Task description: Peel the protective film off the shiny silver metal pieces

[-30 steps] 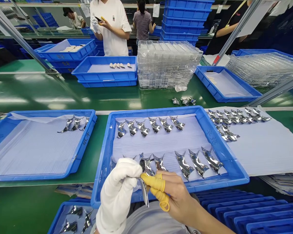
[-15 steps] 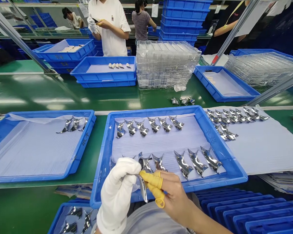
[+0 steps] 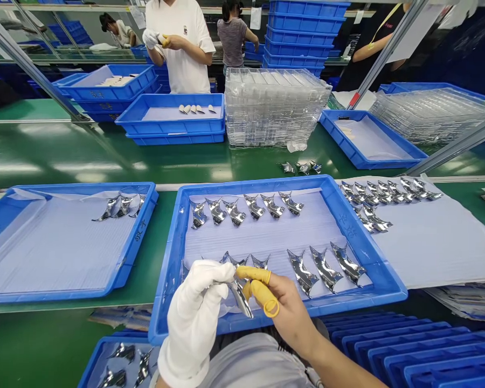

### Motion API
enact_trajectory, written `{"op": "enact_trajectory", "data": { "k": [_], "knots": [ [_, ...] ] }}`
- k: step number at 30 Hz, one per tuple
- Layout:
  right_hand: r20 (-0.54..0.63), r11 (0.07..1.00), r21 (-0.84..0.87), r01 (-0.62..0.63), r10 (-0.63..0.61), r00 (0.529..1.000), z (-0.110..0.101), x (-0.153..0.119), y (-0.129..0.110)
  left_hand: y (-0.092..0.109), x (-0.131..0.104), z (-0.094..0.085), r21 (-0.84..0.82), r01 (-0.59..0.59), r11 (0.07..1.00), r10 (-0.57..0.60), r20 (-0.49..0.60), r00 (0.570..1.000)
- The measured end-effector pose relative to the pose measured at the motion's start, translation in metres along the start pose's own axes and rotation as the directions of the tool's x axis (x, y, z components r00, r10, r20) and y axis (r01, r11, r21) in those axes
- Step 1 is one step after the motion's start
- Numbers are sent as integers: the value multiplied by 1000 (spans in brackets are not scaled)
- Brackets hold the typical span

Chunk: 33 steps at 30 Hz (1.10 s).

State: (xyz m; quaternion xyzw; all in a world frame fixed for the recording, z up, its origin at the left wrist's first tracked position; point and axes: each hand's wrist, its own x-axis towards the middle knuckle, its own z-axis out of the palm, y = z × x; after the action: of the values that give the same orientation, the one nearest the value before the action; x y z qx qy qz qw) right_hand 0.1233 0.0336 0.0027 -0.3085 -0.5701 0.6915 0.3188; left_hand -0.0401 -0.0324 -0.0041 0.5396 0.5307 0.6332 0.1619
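Part (image 3: 240,299) gripped by left hand (image 3: 198,310); right hand (image 3: 286,310) at its edge, hold unclear. Advisable: light pressure, edges only, clear of the tray (image 3: 347,304).

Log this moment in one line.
left hand: gloved, gripping chrome part | right hand: yellow finger covers, at same part | nearby: blue tray

Bright light, white glare on green bench (image 3: 178,161), sharp foreground; stretched edges
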Motion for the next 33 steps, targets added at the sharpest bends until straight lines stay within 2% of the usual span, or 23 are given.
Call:
{"op": "enact_trajectory", "data": {
  "k": [3, 6, 11, 14, 18, 22, 26, 29, 33],
  "knots": [
    [-2, 994, -87, 70, -70, 998, -3, -2, -2, 1, 1, -1, 25, -6, 1000, 6, 0, 1000],
    [51, 960, -200, 194, -188, 981, -5, -4, -3, 0, 1, -2, 35, -4, 999, 4, -6, 1000],
    [139, 814, -371, 447, -428, 893, -6, -5, -5, 0, 0, -2, 12, 26, 1000, -25, -33, 999],
    [175, 743, -434, 510, -486, 857, -6, -5, -3, 0, 0, 0, -11, 29, 1000, -30, -52, 998],
    [193, 722, -459, 517, -487, 852, -7, -5, 2, -3, -3, 3, -35, 32, 999, -34, -66, 997],
    [156, 718, -469, 514, -506, 849, -7, -2, 2, -6, -8, 8, -64, 50, 997, -55, -75, 996],
    [106, 719, -525, 456, -476, 873, -3, -1, 3, -8, -11, 12, -47, 92, 995, -95, -74, 993],
    [24, 765, -498, 408, -458, 888, -3, -2, 8, -7, -11, 13, -36, 110, 993, -112, -61, 992],
    [-154, 875, -374, 309, -387, 909, -13, -1, 14, -5, -7, 12, -41, 203, 978, -207, -125, 970]
  ]
}}
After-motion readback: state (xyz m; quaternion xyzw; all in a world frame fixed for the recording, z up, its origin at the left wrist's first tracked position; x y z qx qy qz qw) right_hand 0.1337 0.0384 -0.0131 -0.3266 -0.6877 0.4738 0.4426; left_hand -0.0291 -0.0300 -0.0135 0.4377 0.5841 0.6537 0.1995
